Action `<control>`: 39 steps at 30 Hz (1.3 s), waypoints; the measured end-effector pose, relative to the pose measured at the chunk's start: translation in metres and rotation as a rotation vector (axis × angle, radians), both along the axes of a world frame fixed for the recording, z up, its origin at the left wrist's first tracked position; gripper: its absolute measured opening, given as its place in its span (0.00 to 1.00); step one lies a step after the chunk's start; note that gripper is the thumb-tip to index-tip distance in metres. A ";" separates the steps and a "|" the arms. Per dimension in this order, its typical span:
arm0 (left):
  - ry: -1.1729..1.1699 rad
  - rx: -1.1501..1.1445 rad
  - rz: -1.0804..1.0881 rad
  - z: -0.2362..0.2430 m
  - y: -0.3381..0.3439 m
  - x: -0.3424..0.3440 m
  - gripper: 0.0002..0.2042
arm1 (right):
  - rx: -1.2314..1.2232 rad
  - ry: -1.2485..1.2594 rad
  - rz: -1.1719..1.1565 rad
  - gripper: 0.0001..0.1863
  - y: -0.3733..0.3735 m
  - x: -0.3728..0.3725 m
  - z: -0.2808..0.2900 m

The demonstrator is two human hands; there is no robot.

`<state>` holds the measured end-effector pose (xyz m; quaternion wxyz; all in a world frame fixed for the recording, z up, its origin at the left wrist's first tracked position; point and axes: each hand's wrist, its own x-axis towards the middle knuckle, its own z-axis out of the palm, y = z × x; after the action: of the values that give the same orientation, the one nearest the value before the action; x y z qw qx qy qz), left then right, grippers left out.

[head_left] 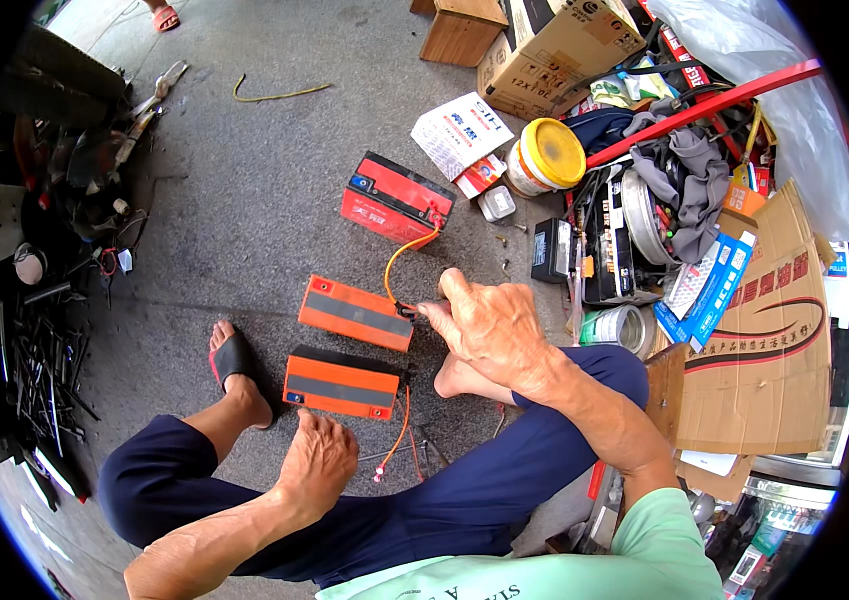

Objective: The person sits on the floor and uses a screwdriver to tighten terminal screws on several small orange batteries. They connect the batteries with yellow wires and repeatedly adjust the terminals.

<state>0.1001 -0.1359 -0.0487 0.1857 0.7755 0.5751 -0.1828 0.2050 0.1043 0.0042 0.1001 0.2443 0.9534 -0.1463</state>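
Two orange batteries with grey stripes lie in front of me, an upper battery and a lower battery. Beyond them stands a red battery with a black edge. A yellow wire curves from its right terminal down to the upper orange battery's right end. There my right hand pinches at the wire's dark end; its fingertips partly cover the terminal. At the lower battery's near left corner, beside its blue terminal, is my left hand, fingers curled, their tips hidden. An orange wire hangs from that battery's right end.
Right of the batteries are a yellow-lidded tub, a small black battery, cartons and a flattened cardboard sheet. Dark metal rods and tools pile up at the left. Loose screws and a yellow cord lie on the floor.
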 end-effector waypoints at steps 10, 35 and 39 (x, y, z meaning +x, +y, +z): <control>0.021 -0.002 -0.001 0.005 0.001 0.000 0.20 | 0.025 0.212 0.094 0.12 -0.001 0.002 0.004; 0.061 0.292 -0.106 -0.002 0.010 0.014 0.11 | 0.048 -0.320 0.390 0.09 0.011 -0.034 -0.014; 0.073 0.247 -0.104 0.002 0.014 0.017 0.11 | -0.015 -0.423 0.422 0.12 0.016 -0.043 0.004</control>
<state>0.1172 -0.1219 -0.0464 0.0580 0.8140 0.5586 -0.1482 0.1620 0.1203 0.0084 0.3267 0.0650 0.9399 -0.0749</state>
